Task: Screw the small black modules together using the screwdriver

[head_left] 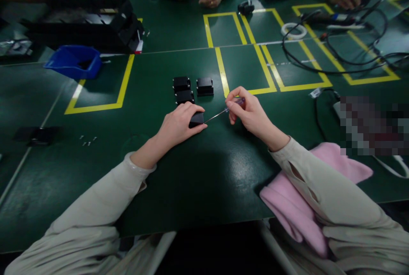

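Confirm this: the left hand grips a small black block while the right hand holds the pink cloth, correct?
Not quite: the right hand holds a screwdriver, not the pink cloth, as the head view shows. The left hand does grip a small black block.

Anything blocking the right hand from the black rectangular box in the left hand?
Nothing visible blocks it. Only the metal-shafted screwdriver in the right hand spans the gap, its tip at the right end of the black rectangular box.
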Demonstrator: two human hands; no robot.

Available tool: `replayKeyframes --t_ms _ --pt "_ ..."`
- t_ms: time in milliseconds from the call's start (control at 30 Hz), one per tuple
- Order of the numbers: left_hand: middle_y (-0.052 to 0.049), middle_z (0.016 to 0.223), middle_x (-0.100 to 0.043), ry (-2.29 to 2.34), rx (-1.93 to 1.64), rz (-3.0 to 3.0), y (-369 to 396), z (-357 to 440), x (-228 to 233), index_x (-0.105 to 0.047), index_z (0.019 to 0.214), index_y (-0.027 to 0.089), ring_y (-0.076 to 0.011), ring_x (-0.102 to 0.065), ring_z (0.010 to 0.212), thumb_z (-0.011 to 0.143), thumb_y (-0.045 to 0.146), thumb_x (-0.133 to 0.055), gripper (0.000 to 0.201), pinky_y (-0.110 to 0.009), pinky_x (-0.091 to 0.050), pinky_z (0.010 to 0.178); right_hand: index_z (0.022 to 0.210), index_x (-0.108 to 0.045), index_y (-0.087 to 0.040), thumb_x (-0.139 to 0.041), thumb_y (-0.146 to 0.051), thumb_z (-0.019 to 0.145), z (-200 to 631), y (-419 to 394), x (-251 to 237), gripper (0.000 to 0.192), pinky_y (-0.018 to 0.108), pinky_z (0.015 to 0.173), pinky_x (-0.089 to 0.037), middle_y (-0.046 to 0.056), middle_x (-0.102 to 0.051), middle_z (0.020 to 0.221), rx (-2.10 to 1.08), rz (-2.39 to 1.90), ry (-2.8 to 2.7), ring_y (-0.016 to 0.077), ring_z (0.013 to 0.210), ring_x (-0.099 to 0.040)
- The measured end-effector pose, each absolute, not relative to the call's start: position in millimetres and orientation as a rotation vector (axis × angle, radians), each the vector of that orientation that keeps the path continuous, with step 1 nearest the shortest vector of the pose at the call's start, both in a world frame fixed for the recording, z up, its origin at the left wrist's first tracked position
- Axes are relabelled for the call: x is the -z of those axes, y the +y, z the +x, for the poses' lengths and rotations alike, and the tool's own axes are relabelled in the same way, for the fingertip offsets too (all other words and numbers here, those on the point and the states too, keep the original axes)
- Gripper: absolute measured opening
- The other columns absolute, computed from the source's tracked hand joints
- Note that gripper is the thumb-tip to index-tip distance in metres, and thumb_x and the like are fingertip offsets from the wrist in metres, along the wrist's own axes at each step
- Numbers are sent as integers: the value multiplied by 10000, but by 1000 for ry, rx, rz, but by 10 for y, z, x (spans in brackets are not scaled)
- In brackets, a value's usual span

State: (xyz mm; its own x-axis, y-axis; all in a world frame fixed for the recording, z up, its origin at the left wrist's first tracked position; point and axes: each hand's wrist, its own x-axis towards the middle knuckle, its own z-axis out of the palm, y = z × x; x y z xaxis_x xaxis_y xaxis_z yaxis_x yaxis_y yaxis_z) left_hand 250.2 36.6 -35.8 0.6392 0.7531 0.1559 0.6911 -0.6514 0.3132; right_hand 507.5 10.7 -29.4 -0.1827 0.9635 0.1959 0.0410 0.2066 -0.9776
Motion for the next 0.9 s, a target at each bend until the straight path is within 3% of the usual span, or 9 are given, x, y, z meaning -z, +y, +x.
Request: replayKeyframes --t_ms 200,433,600,800,900 --pt "-115 1260 -700 1184 -405 2631 366 2505 364 -616 1283 214 -319 -667 1188 985 452 -693 389 -430 -581 910 874 -552 -230 -721 -605 988 5069 119 312 426 241 490 -444 -112 -492 494 -1164 -971 -1469 93 426 -523" --pt "-113 1264 -700 1183 -409 2630 365 2501 367 -615 1285 213 -315 -671 1188 984 443 -710 391 -422 -579 909 948 -553 -224 -750 -455 994 5070 113 304 308 227 493 -441 -97 -572 550 -1151 -982 -1450 98 459 -578" --pt "-118 1261 -701 1181 -412 2631 362 2503 358 -614 1281 209 -318 -669 1182 987 452 -700 391 -427 -578 901 877 -539 -231 -745 -537 987 5073 118 303 386 221 464 -388 -119 -477 480 -1150 -1024 -1472 97 428 -541" --pt "-116 1262 -697 1179 -405 2630 365 2500 359 -612 1285 217 -318 -668 1184 983 460 -699 397 -427 -578 902 926 -543 -234 -763 -479 982 5073 118 300 334 235 501 -446 -99 -558 548 -1157 -1011 -1465 105 462 -582" --pt "-108 1260 -698 1183 -411 2624 364 2500 358 -616 1282 230 -314 -665 1186 981 456 -698 385 -419 -576 900 891 -540 -236 -754 -510 983 5072 117 296 360 236 493 -437 -109 -510 513 -1162 -1013 -1473 100 444 -550"
